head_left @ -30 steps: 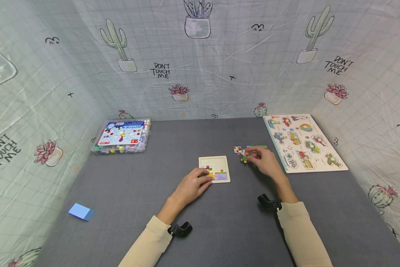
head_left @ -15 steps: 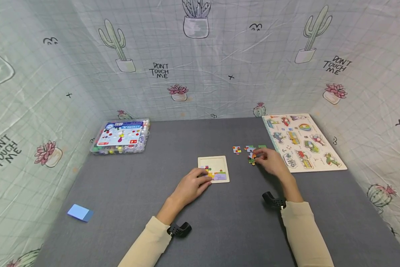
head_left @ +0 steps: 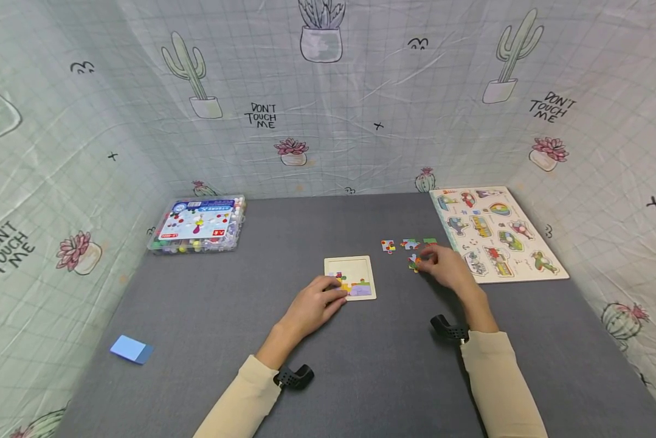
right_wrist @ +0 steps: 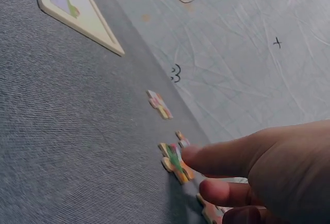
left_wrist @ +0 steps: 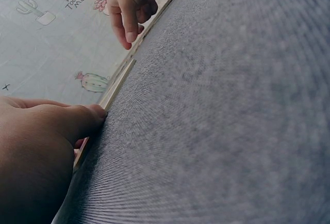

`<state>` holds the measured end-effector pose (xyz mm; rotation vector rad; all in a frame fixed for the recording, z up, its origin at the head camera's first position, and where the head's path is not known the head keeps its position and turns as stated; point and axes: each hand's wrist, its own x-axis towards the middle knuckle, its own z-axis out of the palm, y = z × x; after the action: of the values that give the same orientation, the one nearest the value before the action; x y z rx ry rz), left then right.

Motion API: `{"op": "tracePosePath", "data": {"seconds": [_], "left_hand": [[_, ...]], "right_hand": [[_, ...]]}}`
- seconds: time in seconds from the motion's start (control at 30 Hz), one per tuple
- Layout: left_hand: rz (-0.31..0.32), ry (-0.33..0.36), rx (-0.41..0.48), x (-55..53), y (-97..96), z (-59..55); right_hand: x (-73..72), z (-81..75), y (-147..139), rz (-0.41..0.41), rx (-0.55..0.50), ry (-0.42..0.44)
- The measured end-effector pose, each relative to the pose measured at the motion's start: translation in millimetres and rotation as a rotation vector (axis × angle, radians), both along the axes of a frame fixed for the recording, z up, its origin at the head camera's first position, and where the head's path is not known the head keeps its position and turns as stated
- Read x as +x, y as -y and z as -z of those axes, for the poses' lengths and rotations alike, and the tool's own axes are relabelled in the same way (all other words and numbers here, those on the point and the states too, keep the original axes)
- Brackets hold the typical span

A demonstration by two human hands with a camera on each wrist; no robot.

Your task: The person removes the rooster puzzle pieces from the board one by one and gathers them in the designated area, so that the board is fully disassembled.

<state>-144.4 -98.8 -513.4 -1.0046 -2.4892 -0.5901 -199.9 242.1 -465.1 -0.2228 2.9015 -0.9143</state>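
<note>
A small square wooden jigsaw tray [head_left: 357,266] lies flat in the middle of the table, its lower part filled with purple and yellow pieces. My left hand [head_left: 312,305] grips the tray's left side and near corner, thumb at the near edge in the left wrist view. To the right, my right hand [head_left: 445,266] pinches a colourful puzzle piece [right_wrist: 174,158] between thumb and fingers, close over the table. Behind it lie loose pieces: one with red corners [head_left: 388,246], a pale one [head_left: 410,244] and a green one [head_left: 429,241], partly behind the fingers.
At the right stands a large picture board [head_left: 516,243] with vehicle and toy shapes, close to the right hand. A clear plastic box [head_left: 199,224] of coloured parts sits at the back left. A blue block [head_left: 132,349] lies at the left. Printed fabric walls [head_left: 328,152] enclose the table.
My right hand has shifted slightly right with a puzzle piece, leaving the red-cornered piece and pale piece apart behind. The held piece has turned somewhat. My left hand stays on the tray.
</note>
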Motion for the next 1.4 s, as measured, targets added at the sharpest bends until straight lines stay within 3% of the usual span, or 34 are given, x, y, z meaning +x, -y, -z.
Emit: {"op": "tracePosePath", "data": {"seconds": [0.7, 1.03, 1.4], "left_hand": [[0.006, -0.008, 0.009, 0.1, 0.2, -0.8], [0.008, -0.016, 0.013, 0.0, 0.8, -0.5], [-0.006, -0.048, 0.011, 2.7, -1.4, 2.0]], "right_hand": [[0.8, 1.0, 5, -0.051, 0.032, 0.027], [0.0, -4.4, 8, -0.035, -0.051, 0.018], [-1.0, -10.5, 30, -0.02, -0.065, 0.005]]}}
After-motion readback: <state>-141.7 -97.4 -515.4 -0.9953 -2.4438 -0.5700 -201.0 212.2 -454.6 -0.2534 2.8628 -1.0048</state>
